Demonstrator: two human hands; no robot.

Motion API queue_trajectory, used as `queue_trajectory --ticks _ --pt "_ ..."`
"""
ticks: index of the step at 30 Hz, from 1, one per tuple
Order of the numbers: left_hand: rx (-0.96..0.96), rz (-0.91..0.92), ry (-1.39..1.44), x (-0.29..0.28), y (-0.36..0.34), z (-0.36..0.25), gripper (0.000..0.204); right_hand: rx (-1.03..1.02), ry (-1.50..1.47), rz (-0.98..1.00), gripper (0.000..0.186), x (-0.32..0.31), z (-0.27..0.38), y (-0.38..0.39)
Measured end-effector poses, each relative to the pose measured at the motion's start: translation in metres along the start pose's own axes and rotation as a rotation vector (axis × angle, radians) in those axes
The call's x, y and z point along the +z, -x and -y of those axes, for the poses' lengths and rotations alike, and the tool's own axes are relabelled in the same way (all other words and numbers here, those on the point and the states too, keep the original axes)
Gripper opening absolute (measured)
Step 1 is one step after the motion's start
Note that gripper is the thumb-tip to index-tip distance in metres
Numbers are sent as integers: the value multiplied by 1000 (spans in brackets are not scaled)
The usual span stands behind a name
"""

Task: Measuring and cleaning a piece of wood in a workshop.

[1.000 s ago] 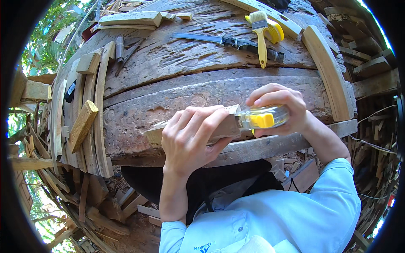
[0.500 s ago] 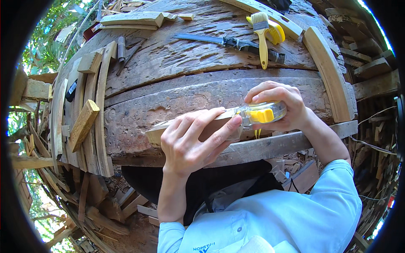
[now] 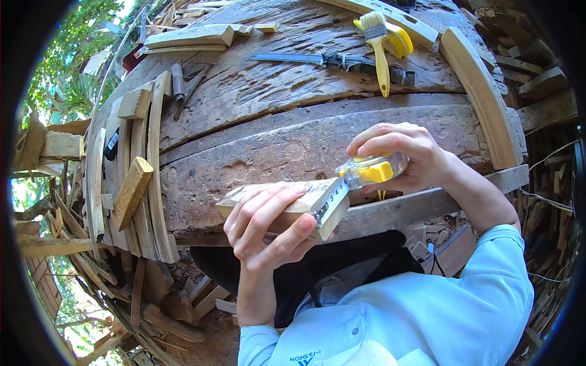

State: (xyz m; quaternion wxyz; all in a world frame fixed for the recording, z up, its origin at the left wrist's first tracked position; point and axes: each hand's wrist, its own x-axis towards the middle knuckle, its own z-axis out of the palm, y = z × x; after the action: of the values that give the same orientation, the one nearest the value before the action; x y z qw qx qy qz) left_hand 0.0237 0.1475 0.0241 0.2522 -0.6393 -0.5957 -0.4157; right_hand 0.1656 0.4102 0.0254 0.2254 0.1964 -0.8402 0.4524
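Observation:
A short pale wooden block is gripped in my left hand above the weathered workbench; my fingertips press near the metal end of an extended tape blade. The blade lies across the block's right end and runs up to the clear tape measure with a yellow button, which my right hand holds with curled fingers. The block's underside is hidden by my left hand.
Behind are a yellow-handled paintbrush, a yellow brush, a black-and-blue clamp and a metal cylinder. Planks lie left and right. Scrap wood is heaped below the bench.
The tape blade has been drawn out across the block's end. My left hand and the block have moved down and toward me, and the block's right end is more exposed.

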Motion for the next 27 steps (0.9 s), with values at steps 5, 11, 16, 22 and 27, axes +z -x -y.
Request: queue_trajectory --ticks 5,11,16,22,27 --pt "-4 6 20 1 -1 2 55 29 10 -1 48 0 0 0" --pt "-2 -1 12 0 -3 -1 54 80 -39 19 51 1 -1 -2" --pt "-15 17 37 8 -6 -1 52 191 -147 71 44 -11 -3 0" --pt "-33 34 28 8 -5 -4 52 352 -351 110 47 -14 -4 -3" --pt "-35 51 12 9 -4 -5 52 410 -435 115 58 -12 -5 -3"
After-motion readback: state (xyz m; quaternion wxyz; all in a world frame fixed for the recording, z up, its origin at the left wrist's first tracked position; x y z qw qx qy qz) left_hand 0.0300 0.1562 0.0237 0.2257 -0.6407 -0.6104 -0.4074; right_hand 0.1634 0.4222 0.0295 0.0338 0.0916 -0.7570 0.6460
